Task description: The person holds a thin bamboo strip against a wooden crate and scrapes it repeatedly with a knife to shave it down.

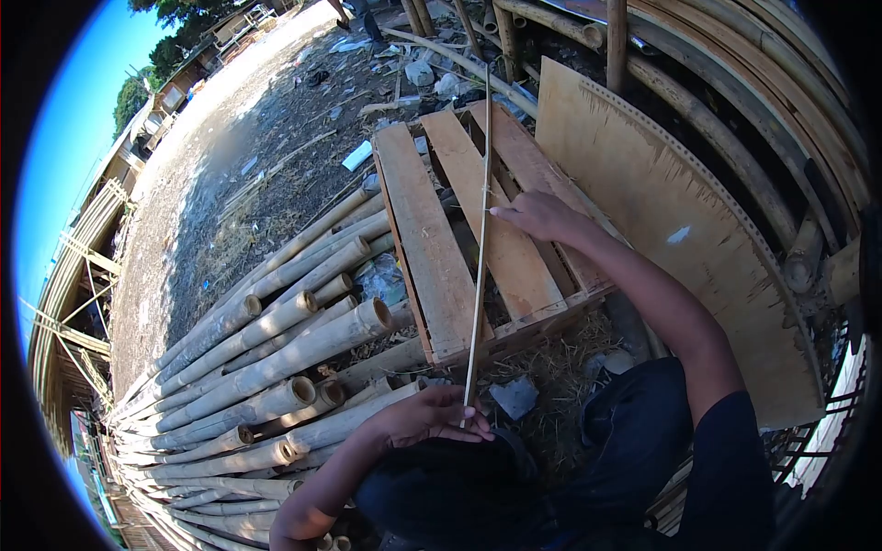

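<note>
A long, thin bamboo strip (477,303) slants upward across the view, over a wooden crate (413,248) with slatted boards. Close to my knees, my left hand (432,418) has its fingers closed around the strip's lower end. Farther up, my right hand (537,219) is closed, its fingertips pinching at the strip's side above the crate. Whether a small tool is also inside that hand is hidden. Pale, thin curls, perhaps shavings, show on the strip just above my right fingertips.
Several cut bamboo poles (303,354) lie piled to the left, open ends toward me. A curved plywood sheet (684,239) leans at the right, before a rack of bamboo poles (707,119). A grey stone-like piece (514,397) and litter lie on the ground.
</note>
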{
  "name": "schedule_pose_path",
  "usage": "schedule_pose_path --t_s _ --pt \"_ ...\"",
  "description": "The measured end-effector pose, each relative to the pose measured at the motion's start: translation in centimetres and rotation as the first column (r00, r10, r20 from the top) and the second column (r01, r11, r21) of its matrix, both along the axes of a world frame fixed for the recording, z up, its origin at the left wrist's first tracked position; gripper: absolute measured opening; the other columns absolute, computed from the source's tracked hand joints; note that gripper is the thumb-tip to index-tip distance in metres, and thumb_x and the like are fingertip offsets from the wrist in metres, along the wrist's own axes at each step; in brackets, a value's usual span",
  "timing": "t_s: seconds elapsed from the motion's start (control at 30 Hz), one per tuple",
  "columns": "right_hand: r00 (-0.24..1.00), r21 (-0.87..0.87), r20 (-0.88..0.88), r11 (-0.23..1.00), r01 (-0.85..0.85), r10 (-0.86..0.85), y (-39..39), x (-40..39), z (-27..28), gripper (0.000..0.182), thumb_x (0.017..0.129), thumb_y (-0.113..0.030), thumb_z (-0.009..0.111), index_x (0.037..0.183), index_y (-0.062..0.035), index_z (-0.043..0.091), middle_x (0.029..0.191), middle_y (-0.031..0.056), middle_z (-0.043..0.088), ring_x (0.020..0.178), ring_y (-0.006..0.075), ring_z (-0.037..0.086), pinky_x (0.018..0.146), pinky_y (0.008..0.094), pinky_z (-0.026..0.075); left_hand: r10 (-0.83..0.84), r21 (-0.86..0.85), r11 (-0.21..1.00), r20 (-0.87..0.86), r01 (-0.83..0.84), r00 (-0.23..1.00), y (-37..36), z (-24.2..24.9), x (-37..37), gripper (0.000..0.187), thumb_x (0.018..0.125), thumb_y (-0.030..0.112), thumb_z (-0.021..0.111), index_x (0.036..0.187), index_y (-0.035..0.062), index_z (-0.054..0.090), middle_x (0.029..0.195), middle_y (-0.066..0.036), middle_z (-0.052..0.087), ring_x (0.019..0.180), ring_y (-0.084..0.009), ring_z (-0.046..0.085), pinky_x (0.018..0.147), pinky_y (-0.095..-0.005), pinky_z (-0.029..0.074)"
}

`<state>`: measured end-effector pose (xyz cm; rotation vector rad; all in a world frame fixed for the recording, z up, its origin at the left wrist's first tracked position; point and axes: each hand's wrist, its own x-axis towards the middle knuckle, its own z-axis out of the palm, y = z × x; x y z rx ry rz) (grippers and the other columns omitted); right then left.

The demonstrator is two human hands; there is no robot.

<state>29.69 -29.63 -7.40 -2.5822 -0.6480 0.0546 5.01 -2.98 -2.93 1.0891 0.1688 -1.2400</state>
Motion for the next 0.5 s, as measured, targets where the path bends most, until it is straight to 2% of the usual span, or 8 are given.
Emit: schedule_pose_path --t_s 0.07,0.2,0.3,0.37,0.5 --pt "0.992 -0.03 -0.086 0.995 -0.097 0.094 0.6 -1.6 0.2 0.072 0.096 -0.057 0.043 0.068 0.0055 0.066 0.067 0.0274 0.062 0.071 0.0419 0.065 0.072 0.0508 0.051 0.001 -0.001 1.0 -0.018 -0.001 1.0 0.0 0.0 0.0 0.02 0.1 0.01 0.05 0.115 -0.0033 0.052 0.109 -0.017 0.062 0.112 -0.0313 0.062 0.101 -0.0404 0.051" --pt "0.99 -0.037 -0.071 0.991 -0.127 0.124 1.1 -2.9 1.1 0.073 0.096 -0.058 0.043 0.066 0.0055 0.066 0.066 0.0271 0.062 0.069 0.0417 0.065 0.072 0.0508 0.051 0.003 0.016 1.0 -0.021 -0.003 1.0 -0.2 0.1 0.1 0.019 0.1 0.009 0.05 0.114 -0.0039 0.052 0.11 -0.017 0.062 0.113 -0.0317 0.062 0.102 -0.0411 0.051" --pt "0.983 -0.014 -0.145 0.993 -0.118 0.114 1.1 -2.7 1.5 0.074 0.096 -0.058 0.042 0.066 0.0057 0.066 0.066 0.0266 0.062 0.069 0.0414 0.065 0.072 0.0504 0.051 0.011 0.012 1.0 -0.02 -0.011 1.0 -0.1 -0.1 0.1 0.02 0.1 0.009 0.05 0.114 -0.0042 0.052 0.11 -0.017 0.062 0.114 -0.0319 0.062 0.102 -0.0413 0.051" --pt "0.98 0.008 -0.151 0.992 -0.126 0.126 1.0 -2.6 1.2 0.068 0.097 -0.054 0.044 0.065 0.0036 0.062 0.063 0.0274 0.058 0.062 0.0427 0.059 0.065 0.05 0.046 0.016 0.013 1.0 -0.021 -0.016 1.0 -0.1 0.0 0.1 0.02 0.1 0.009 0.05 0.114 -0.0043 0.052 0.11 -0.017 0.062 0.114 -0.0319 0.061 0.102 -0.0414 0.051" --pt "0.984 -0.008 -0.11 0.99 -0.142 0.14 0.7 -1.9 0.6 0.073 0.096 -0.057 0.042 0.069 0.0057 0.066 0.067 0.0259 0.063 0.069 0.0411 0.065 0.071 0.0502 0.051 0.019 0.016 1.0 -0.024 -0.018 1.0 -0.2 0.2 0.2 0.019 0.1 0.009 0.049 0.114 -0.004 0.053 0.11 -0.017 0.062 0.113 -0.0319 0.062 0.102 -0.041 0.051"
